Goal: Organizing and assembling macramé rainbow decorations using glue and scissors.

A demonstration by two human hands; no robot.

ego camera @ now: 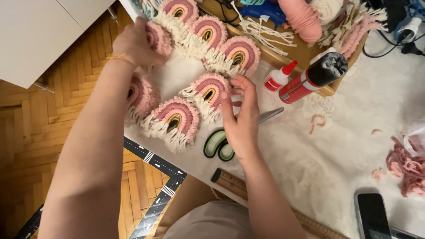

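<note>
While the camera looked straight down from the person's head, two bare arms reached over a white fluffy rug (pixel 336 146) strewn with craft supplies. The left hand (pixel 135 44) was closed around a small pink yarn rainbow (pixel 158 39), its fingers curled over the piece so that most of it was hidden. The right hand (pixel 241 117) lay just below another pink macrame rainbow (pixel 209 90), its fingertips pinching the rainbow's right edge, thumb and fingers drawn together.

Several more rainbows, each with pink, mustard and dark arcs and cream fringe, lay around that pinched rainbow. Three sat in a slanting row (pixel 208 31) above it, reaching toward the upper left. One (pixel 177 117) lay touching it at the lower left, and another (pixel 141 94) lay farther left, partly behind the left forearm.

Green-handled scissors (pixel 219 144) lay below the pinched rainbow, mostly under the right hand, their blade tip showing to the right. A small white glue bottle with a red cap (pixel 279 77) and a red and black canister (pixel 312 77) lay to the right, against a wooden tray (pixel 305 53) holding pink yarn (pixel 301 17) and cream cord. A wooden ruler (pixel 230 182) lay below. Pink yarn scraps (pixel 405 166) and a dark phone (pixel 372 214) lay far to the lower right. Herringbone wood floor (pixel 26 128) showed to the left.
</note>
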